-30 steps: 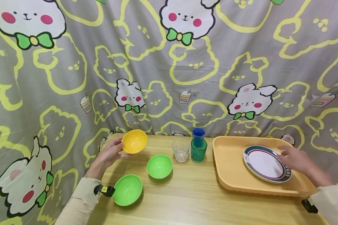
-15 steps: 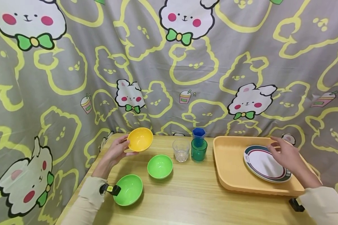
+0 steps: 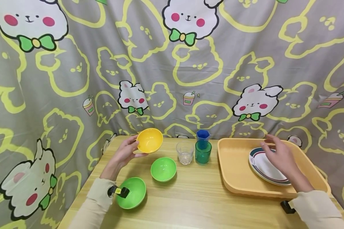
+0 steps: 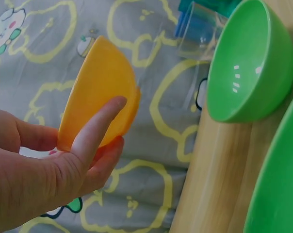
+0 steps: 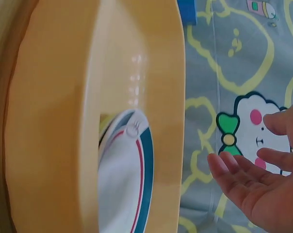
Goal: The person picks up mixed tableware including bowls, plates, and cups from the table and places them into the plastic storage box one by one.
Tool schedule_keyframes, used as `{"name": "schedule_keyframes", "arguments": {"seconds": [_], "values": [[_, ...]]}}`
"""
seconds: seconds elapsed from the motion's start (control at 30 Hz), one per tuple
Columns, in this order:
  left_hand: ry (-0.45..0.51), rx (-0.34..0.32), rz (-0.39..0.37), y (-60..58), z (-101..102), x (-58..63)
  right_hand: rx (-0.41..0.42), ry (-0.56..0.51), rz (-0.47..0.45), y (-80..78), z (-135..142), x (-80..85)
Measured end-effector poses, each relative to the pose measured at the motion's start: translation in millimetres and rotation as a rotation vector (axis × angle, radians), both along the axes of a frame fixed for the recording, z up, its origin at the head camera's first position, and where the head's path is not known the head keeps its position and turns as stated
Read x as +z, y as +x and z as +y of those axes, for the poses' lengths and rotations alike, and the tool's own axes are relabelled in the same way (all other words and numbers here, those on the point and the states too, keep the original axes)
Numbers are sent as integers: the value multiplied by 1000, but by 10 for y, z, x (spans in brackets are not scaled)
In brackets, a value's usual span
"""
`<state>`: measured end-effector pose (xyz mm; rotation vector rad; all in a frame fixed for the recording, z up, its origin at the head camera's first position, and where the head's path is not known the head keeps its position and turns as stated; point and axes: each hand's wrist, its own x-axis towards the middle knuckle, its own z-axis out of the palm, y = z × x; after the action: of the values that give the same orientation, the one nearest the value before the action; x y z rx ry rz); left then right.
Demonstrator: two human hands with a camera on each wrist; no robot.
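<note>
Left hand (image 3: 126,152) is holding the yellow bowl (image 3: 150,140) tilted above the tabletop (image 3: 189,205) near its far-left corner, grip pinching one side only; a loosening pinch could be dropping it, thumb contact reading poorly. Small green bowl (image 3: 163,169), clear glass (image 3: 185,154) and green cup (image 3: 203,154) are blocking low moves toward the right edge, where right hand (image 3: 281,156) is hanging spread by the tray (image 3: 232,168).
</note>
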<state>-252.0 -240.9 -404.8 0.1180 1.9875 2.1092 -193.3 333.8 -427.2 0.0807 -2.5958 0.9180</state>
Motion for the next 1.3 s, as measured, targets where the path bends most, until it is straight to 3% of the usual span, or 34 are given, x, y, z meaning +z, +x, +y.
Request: {"name": "schedule_keyframes", "arguments": {"seconds": [0.9,1.3], "values": [[61,-41,-8,53,519,34,106,-96,82,8,-720,-125],[83,-67,-21,76,750,22,182,-267,46,-12,-977,-97]]}}
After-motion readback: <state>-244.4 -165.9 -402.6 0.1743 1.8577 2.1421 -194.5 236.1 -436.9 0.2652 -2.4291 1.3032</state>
